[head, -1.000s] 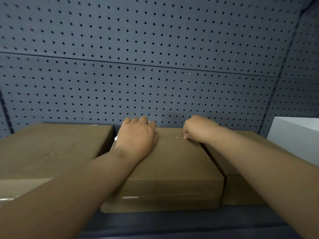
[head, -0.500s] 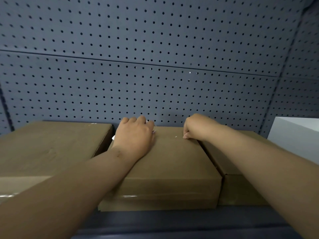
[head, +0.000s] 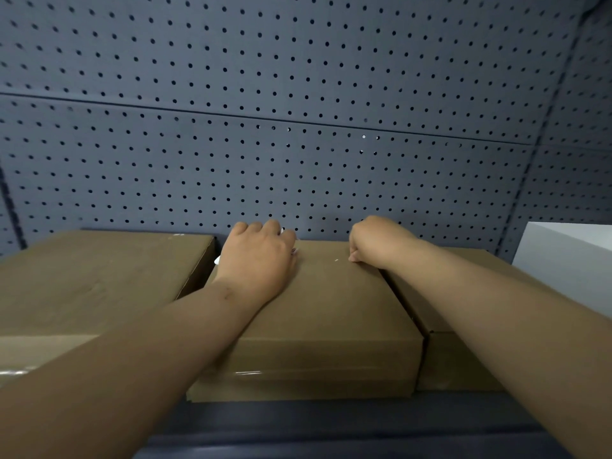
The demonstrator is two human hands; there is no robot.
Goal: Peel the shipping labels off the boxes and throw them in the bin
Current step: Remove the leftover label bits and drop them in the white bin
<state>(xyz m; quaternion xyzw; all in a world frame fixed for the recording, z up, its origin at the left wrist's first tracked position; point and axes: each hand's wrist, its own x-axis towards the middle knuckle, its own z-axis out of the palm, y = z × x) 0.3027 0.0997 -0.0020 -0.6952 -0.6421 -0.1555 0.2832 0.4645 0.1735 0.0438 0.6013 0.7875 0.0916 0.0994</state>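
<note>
On the flat cardboard box (head: 331,309), below perforated grey pegboard (head: 298,77), your left hand (head: 256,260) curled over a white label (head: 218,260), your right hand (head: 377,241) fisted at its edge, grip unclear.

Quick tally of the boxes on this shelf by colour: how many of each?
Brown cardboard: 3, namely left box, middle box, right box
White: 1, the white box
Total: 4
</note>
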